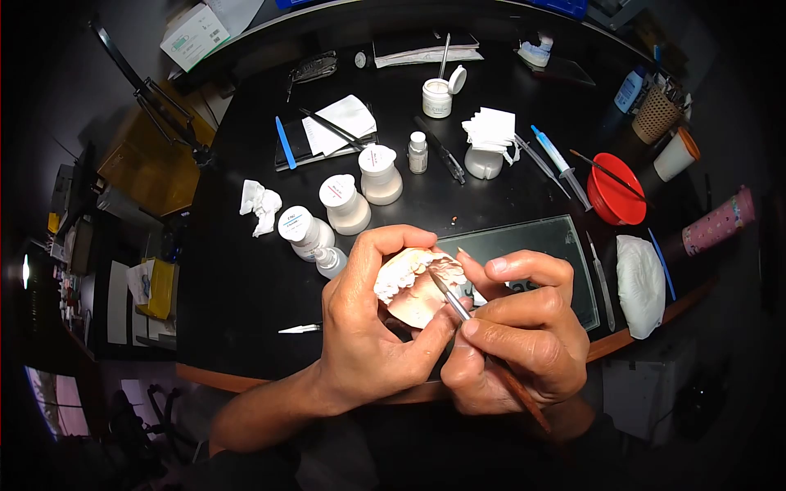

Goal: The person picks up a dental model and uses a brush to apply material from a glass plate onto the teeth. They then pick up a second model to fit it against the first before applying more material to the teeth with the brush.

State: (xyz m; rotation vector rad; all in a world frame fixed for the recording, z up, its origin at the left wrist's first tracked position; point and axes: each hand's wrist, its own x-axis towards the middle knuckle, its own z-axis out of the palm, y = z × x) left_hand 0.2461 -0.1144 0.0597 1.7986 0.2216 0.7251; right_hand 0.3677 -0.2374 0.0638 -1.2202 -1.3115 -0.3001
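My left hand (372, 327) is wrapped round a pale dental cast (413, 299), with its row of teeth facing up and toward the right. Between the thumb and fingers of my right hand (520, 344) is a fine brush (451, 296) with a metal ferrule and a reddish-brown handle. The brush tip meets the inner side of the teeth, near the cast's right part. Both hands are held above the front of the black table, and my fingers hide the cast's outer edges.
Several white-capped jars, one a powder jar (348, 204), stand left of my hands. Beneath my right hand lies a glass slab (524, 237). Further right are a red bowl (616, 192), a syringe (561, 164) and a white packet (639, 286). An open jar (437, 100) stands at the back.
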